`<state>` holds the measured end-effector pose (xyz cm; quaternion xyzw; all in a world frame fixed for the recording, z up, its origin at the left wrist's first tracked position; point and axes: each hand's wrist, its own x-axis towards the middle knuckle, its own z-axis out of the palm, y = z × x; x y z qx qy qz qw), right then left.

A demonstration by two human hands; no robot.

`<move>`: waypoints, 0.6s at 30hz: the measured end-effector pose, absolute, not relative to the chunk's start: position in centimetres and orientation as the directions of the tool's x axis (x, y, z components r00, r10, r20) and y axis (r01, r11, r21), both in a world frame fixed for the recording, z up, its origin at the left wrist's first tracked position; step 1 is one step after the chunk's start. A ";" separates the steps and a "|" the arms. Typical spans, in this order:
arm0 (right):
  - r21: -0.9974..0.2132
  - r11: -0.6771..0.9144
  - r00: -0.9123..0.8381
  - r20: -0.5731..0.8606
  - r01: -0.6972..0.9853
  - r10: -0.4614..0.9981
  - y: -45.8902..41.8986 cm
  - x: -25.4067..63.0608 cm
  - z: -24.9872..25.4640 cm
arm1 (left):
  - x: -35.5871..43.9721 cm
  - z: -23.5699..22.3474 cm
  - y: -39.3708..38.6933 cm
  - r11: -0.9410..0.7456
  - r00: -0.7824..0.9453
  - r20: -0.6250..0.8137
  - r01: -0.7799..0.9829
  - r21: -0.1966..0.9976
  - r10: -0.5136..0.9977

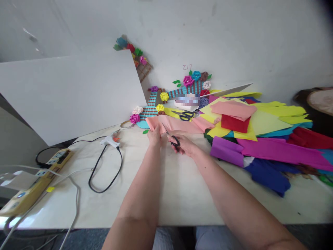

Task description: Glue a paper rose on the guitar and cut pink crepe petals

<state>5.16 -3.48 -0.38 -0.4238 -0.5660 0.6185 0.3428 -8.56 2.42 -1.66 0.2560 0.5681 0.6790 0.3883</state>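
A long strip of peach crepe paper [182, 125] stretches across the table in front of me. My left hand [155, 134] pinches it near its left end. In my right hand [182, 144] is a pair of scissors [174, 140] with black handles, fingers through the loops. Its blades point up and left, against the peach paper close to my left fingers. Behind the strip lies a second pair of scissors [186, 115] with dark handles. Just beyond my left hand stands a blue-and-brown woven decoration [151, 107] trimmed with paper flowers.
Stacked coloured paper [273, 121] covers the right side. A white glue gun [110, 140] with a looping black cord lies left, near a yellow power strip [39, 184] and trailing cables. A large white board [78, 93] leans at the back left; a flowered guitar-like piece [187, 88] rests against the wall.
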 end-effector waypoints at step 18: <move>-0.989 -0.098 -0.356 -0.132 0.113 0.925 -3.4 4.7 -0.6 | -9.0 -2.2 2.8 -0.020 -0.558 -0.106 -0.216 0.976 0.823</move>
